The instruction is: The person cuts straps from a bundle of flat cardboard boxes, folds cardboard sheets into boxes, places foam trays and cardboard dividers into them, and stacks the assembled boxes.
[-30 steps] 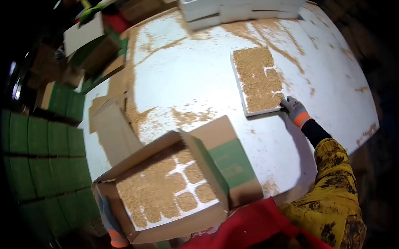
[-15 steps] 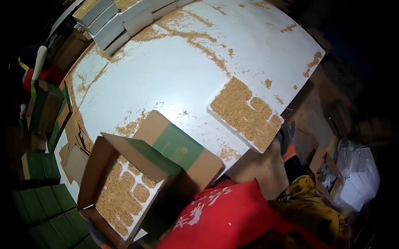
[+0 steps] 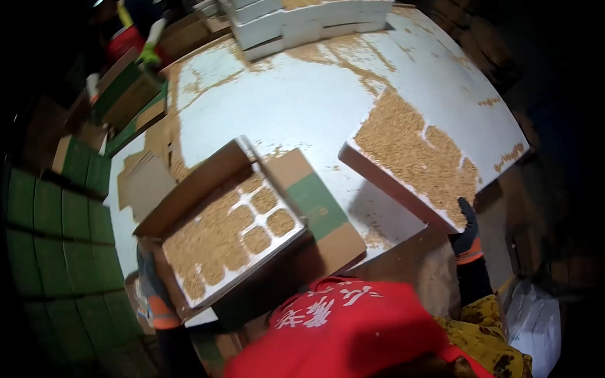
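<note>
My left hand (image 3: 156,286), in a grey glove with an orange cuff, grips the left end of an open cardboard box (image 3: 190,207). Inside the box lies a white foam tray (image 3: 215,289) whose hollows are filled with tan, sawdust-like flakes. At the right, my gloved right hand (image 3: 465,230) is closed on the near corner of a second flake-covered foam tray (image 3: 417,152). That tray is raised at an angle over the white table, casting a shadow beneath it. My right thumb shows on top; the fingers under it are hidden.
White foam trays (image 3: 307,21) stand stacked at the table's far edge. Loose flakes lie scattered on the white table (image 3: 263,95). Flat cardboard pieces (image 3: 146,183) rest at the left, beside stacked green boxes (image 3: 51,216). Another person's gloved hand (image 3: 149,54) is by a box at the far left.
My right hand has taken hold of the right tray's corner and the tray has lifted off the table. The box's near flap no longer stands over its tray. The view has shifted.
</note>
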Tool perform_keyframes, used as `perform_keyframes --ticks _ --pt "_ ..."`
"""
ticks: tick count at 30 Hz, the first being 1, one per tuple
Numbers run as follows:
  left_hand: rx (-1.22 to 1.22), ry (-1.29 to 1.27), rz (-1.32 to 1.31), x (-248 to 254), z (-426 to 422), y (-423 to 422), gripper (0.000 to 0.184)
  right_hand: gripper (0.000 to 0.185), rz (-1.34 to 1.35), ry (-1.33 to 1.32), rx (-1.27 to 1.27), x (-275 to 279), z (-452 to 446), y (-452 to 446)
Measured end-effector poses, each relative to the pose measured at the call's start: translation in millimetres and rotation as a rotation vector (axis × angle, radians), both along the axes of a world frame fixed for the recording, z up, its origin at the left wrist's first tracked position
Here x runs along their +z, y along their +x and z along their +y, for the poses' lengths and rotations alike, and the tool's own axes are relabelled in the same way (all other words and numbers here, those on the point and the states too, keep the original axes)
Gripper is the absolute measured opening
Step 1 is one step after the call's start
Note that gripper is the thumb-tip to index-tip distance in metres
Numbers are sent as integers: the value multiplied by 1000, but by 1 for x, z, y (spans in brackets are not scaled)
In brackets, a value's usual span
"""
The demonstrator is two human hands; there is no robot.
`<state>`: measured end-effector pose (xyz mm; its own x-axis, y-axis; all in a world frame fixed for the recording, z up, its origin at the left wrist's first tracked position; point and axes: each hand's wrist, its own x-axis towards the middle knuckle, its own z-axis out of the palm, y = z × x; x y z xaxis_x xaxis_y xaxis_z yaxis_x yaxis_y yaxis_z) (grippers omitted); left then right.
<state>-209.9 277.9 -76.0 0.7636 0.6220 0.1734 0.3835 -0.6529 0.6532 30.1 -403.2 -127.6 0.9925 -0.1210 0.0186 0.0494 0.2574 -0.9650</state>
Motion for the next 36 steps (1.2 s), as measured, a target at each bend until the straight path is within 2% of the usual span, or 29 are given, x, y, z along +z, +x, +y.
perform_keyframes --ticks 1,2,3,5,6,8,9,10,12,14,15,16,19,20,22,24,25,26,27,28,29,32,33,34,36 --pt "24 -39 -31 -9 2 1 39 37 50 136 91 40 25 6" --pt "-11 53 -84 -42 23 -6 40 38 97 272 176 74 50 9" --pt "15 -134 -217 -23 8 0 42 37 44 161 236 82 55 18" --pt "101 -357 -337 23 -41 25 44 38 -309 -233 403 97 83 37" --pt "162 -401 -313 36 -50 28 45 37 -453 -377 485 117 109 37" --pt "31 -230 -357 18 -36 27 46 37 -759 -652 566 146 154 40" --pt "77 -484 -395 43 -51 28 47 34 -859 -675 595 160 174 43" --pt "-3 -120 -326 11 -29 28 49 32 -967 -703 623 173 202 42" --pt "31 -857 -561 64 -59 28 52 41 -677 -579 817 199 247 32" --pt "-19 -864 -646 40 -45 20 57 55 -328 -453 931 227 292 15" --pt "-88 -802 -679 38 -45 15 58 64 -129 -383 951 243 315 3" --pt "-58 -774 -663 41 -51 17 59 68 33 -399 949 243 324 7" --pt "47 -649 -595 40 -50 12 61 74 75 -474 1078 218 360 5" --pt "139 -796 -650 40 -50 13 61 68 -14 -578 1176 220 366 7" --pt "205 -531 -446 48 -49 13 58 53 -196 -1117 1217 218 368 23" --pt "199 -429 -436 61 -59 18 56 51 -206 -1707 1191 216 377 25" --pt "205 -435 -449 59 -59 20 56 55 -327 -1762 1255 219 383 26" --pt "213 -438 -464 58 -61 22 56 51 -261 -1899 1349 232 400 18" --pt "215 -581 -527 62 -64 23 57 47 -504 -1893 1359 210 395 32" --pt "213 -590 -531 60 -62 24 57 44 -749 -1869 1366 186 388 44" --pt "203 -583 -535 62 -62 24 56 40 -935 -2084 1278 192 403 22" --pt "212 -719 -657 57 -56 17 48 37 -1114 -1990 1574 202 433 27" --pt "212 -671 -698 64 -52 5 42 34 -854 -1908 1665 226 458 16" --pt "206 -826 -793 50 -39 -4 38 31 -583 -1825 1725 256 487 4" --pt "311 -621 -668 1 0 -37 33 22 -217 -1431 1589 291 534 -7"
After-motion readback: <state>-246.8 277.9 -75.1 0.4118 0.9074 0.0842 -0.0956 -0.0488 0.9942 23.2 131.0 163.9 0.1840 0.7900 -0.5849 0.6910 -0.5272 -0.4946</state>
